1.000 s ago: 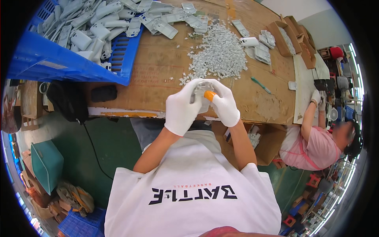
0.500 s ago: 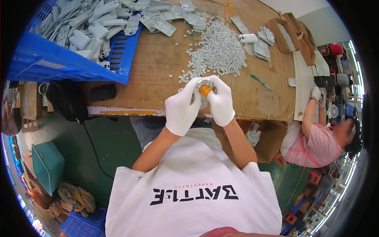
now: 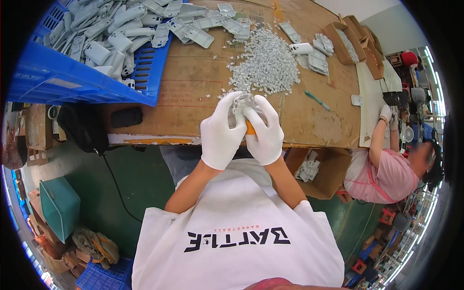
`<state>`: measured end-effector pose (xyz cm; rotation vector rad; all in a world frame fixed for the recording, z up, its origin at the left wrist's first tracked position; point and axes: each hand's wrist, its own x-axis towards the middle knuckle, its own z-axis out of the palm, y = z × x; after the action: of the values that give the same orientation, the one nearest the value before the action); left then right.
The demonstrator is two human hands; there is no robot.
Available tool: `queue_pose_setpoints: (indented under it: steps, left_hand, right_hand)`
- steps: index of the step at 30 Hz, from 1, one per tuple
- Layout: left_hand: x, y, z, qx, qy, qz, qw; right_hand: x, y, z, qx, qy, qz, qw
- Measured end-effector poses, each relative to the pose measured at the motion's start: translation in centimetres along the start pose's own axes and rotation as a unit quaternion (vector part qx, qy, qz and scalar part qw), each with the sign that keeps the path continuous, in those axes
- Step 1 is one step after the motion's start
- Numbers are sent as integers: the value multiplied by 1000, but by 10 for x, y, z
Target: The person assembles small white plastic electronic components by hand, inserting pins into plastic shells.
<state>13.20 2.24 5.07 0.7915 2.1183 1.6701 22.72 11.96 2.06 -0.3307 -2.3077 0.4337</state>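
Both my hands wear white knit gloves and meet over the front part of the cardboard-covered table (image 3: pixel 183 121). Fingers of my left hand (image 3: pixel 221 130) are wrapped round a small white plastic shell (image 3: pixel 243 100), tilted up between the hands. My right hand (image 3: pixel 266 133) closes on the shell's other side, its thumb pressed onto it. An orange-yellow piece (image 3: pixel 250 128), perhaps a tool handle, shows under that thumb; the rest of it is hidden in the right hand. Just beyond my fingers lies a heap of tiny whitish plastic parts (image 3: pixel 266 63).
A blue crate (image 3: pixel 87 77) full of white shells stands at left, with more shells (image 3: pixel 198 36) spilling beside it. A teal pen (image 3: pixel 317 100) lies at right, below small cardboard boxes (image 3: pixel 340 46). A black pouch (image 3: pixel 126 117) sits near the left edge. A co-worker (image 3: pixel 386 174) works at right.
The right thumb has moved up onto the shell, and the orange-yellow piece has dropped lower, now mostly covered by the right hand. The shell's open inside faces me more.
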Motion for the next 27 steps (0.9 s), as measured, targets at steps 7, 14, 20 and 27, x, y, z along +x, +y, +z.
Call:
queue_pose_setpoints:
  steps: [7, 14, 20, 27]
  left_hand:
    - [-1, -3, 1, -21, 9, 12, 1000]
    - [1, -2, 0, 13, 13, -10, 1000]
    - [10, -8, 7, 54, 4, 8, 999]
    - [20, 2, 18, 50, 7, 48, 998]
  right_hand:
    - [0, -2, -4, 0, -20, 0, 1000]
    - [-1, 3, 8, 55, -16, -19, 998]
    - [3, 15, 11, 90, -2, -28, 996]
    - [8, 16, -9, 44, -2, 2, 999]
